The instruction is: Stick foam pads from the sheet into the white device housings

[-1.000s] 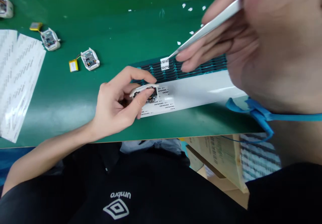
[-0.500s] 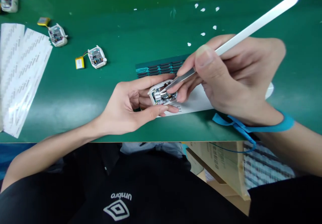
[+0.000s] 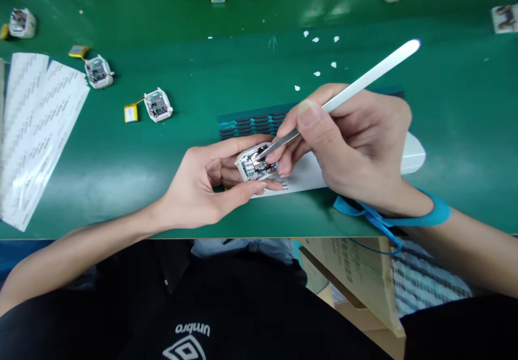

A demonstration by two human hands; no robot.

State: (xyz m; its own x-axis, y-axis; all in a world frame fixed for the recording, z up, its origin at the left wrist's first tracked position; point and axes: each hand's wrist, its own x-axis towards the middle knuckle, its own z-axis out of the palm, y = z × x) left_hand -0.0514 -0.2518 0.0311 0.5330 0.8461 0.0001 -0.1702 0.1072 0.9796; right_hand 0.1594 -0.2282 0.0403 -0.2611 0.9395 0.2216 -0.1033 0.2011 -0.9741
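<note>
Between the fingers and thumb of my left hand (image 3: pixel 206 182) is a small white electronic device housing (image 3: pixel 247 172), its open side up and its circuit board showing. My right hand (image 3: pixel 348 138) pinches metal tweezers (image 3: pixel 372 74) like a pen. The tweezers' tips reach into the housing, over the board; whether they grip a part there is too small to tell. My right fingertips are close against the housing's right edge. Beneath both hands lie a white printed sheet (image 3: pixel 303 174) and a dark sheet with rows of black strips (image 3: pixel 246 125).
Open housings with wired yellow batteries, such as this housing (image 3: pixel 158 104) and its battery (image 3: pixel 131 113), lie left and along the far side. White adhesive sheets (image 3: pixel 44 128) are at left. Several small white stickers (image 3: pixel 317 73) dot the green table (image 3: pixel 194 85). Cardboard (image 3: pixel 364 273) stands below the front edge.
My view has shifted, bringing more housings at the far side into sight. The tweezers still point into the housing, and both hands keep their holds.
</note>
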